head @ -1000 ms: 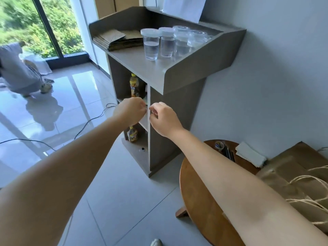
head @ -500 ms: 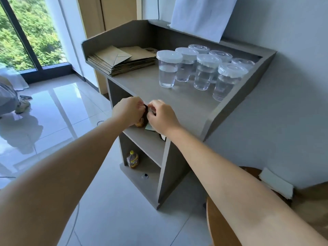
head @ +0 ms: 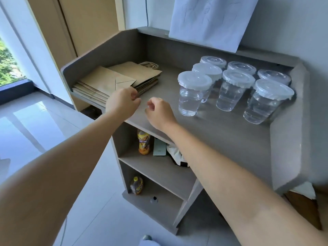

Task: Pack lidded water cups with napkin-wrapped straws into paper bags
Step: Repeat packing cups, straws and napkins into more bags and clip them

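Hovering over the front of the grey stand's top shelf (head: 221, 132): left hand (head: 122, 102) and right hand (head: 158, 112), both loosely curled, fingers bent inward, nothing visibly held in either, though whether something small is pinched inside cannot be told. Sitting just beyond the left hand, touching or nearly touching its knuckles: a stack of flat brown paper bags (head: 113, 82), twine handles (head: 150, 65) poking out at the far end. Standing to the right, well clear of the right hand: six lidded water cups (head: 230, 86) in two rows, nearest cup (head: 192, 94) closest to the fingers. Not showing anywhere: straws or napkins. Lying on the lower shelves: an orange drink bottle (head: 143, 142), a pale phone (head: 159, 147), a second bottle (head: 136, 185). Judging the step: probably reaching for the top bag, packing not yet begun. Risking from here: dragging several bags together, since the flat stack offers little edge to separate; sliding the stack off the open front edge if pulled toward the body; knocking the nearest cup with the right forearm while turning, water spilling if the thin lid is only lightly seated; squeezing a soft clear cup too hard and popping that lid.
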A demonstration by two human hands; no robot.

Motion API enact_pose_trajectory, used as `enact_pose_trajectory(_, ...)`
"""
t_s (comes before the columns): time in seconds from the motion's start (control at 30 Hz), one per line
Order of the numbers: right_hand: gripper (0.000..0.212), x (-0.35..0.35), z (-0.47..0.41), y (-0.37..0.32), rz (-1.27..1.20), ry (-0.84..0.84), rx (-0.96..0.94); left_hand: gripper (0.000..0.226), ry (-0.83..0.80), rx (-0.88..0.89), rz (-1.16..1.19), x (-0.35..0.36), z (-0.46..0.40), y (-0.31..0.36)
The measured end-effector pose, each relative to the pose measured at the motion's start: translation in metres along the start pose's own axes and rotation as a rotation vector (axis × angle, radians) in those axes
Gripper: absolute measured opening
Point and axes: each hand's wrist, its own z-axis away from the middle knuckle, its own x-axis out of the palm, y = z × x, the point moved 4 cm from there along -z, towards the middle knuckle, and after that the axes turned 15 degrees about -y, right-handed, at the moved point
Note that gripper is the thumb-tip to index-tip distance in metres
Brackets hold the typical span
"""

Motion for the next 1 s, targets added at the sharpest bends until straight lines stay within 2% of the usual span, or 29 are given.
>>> enact_pose_trajectory(0.23,0.018,-0.005,-0.09,0.005,-0.091,0.058,0.182,0.052,-0.044,-0.008,-0.212,-0.021,-0.08,-0.03)
enact_pose_trajectory(0.33,0.036,-0.004,-0.12,0.003,-0.132,0.055,0.255,0.058,-0.098,0.003,-0.271,-0.028,-0.103,-0.038)
enact_pose_trajectory(0.5,0.047,0.004,-0.145,-0.001,-0.22,0.078,0.309,0.033,-0.148,0.068,-0.192,-0.033,-0.12,-0.036)
enact_pose_trajectory(0.57,0.051,0.008,-0.148,-0.004,-0.273,0.102,0.336,0.03,-0.162,0.094,-0.23,-0.035,-0.122,-0.033)
enact_pose_trajectory(0.73,0.038,0.011,-0.15,-0.009,-0.651,0.23,0.493,0.034,-0.146,0.139,-0.253,-0.046,-0.122,-0.035)
enact_pose_trajectory(0.8,0.041,0.013,-0.149,-0.014,-0.775,0.236,0.524,0.033,-0.146,0.159,-0.227,-0.05,-0.121,-0.039)
enact_pose_trajectory(0.93,0.01,0.016,-0.154,-0.033,-0.699,0.243,0.461,0.034,-0.143,0.24,-0.152,-0.055,-0.112,-0.051)
enact_pose_trajectory(1.0,0.013,0.015,-0.155,-0.036,-0.624,0.294,0.424,0.037,-0.126,0.287,-0.106,-0.056,-0.107,-0.056)
